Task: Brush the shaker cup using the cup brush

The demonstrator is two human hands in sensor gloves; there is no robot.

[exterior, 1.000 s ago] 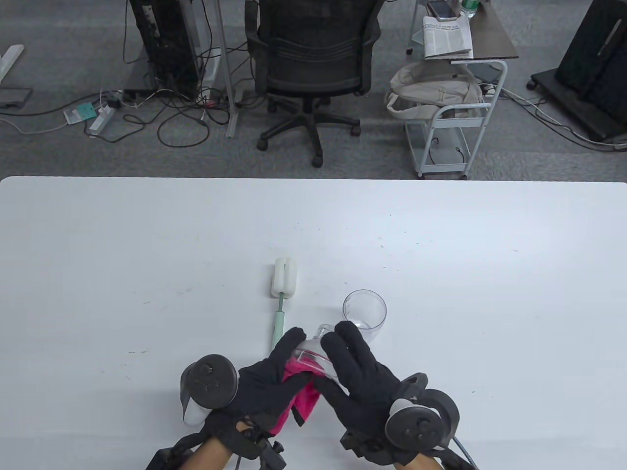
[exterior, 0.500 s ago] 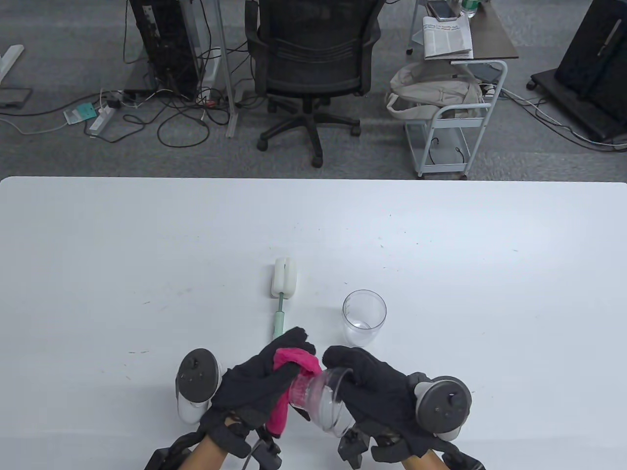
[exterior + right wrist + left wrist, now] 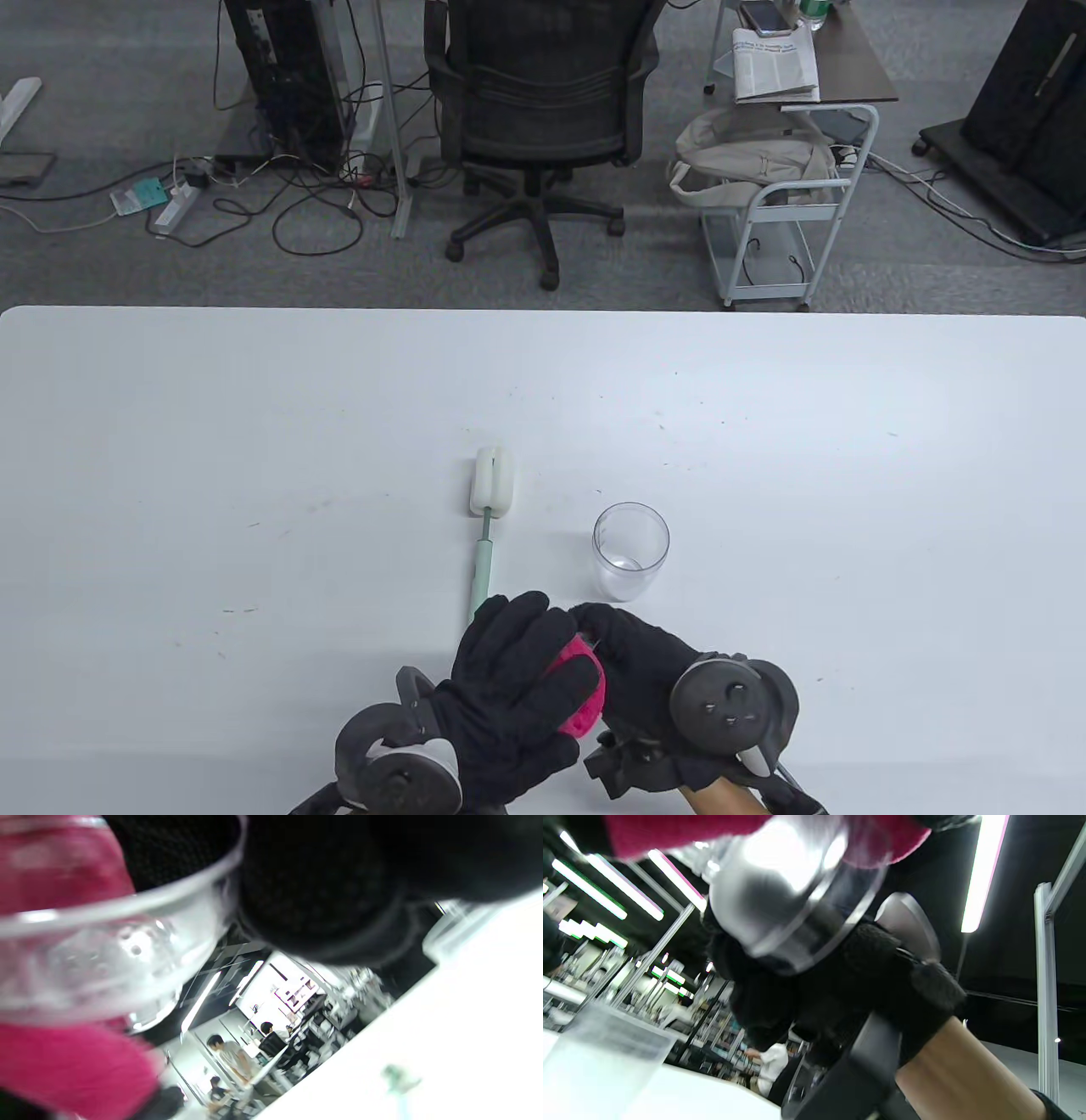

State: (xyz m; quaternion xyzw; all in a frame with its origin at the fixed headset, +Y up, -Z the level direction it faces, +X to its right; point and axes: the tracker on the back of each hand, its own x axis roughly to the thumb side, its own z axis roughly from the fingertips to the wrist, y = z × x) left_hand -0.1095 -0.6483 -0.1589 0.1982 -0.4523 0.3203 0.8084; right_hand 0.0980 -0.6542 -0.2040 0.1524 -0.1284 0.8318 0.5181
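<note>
At the near edge of the table [image 3: 254,424], my left hand [image 3: 513,688] closes over a pink cloth [image 3: 581,692], fingers curled round it and pressing it against a clear lid [image 3: 780,899] that both hands carry between them. My right hand [image 3: 636,671] grips that lid from the other side; in the table view my gloves hide the lid almost wholly, while the wrist views show its clear rim with pink cloth against it and my black fingers [image 3: 322,878] wrapped about it. Just beyond my right hand the cup [image 3: 630,552] stands upright on the table, mouth open, apart from both hands. Left of the cup lies the brush [image 3: 488,518], flat on the table, its white sponge head pointing away from me and its pale green handle running back until it passes under my left fingertips. I cannot tell whether they touch it.
</note>
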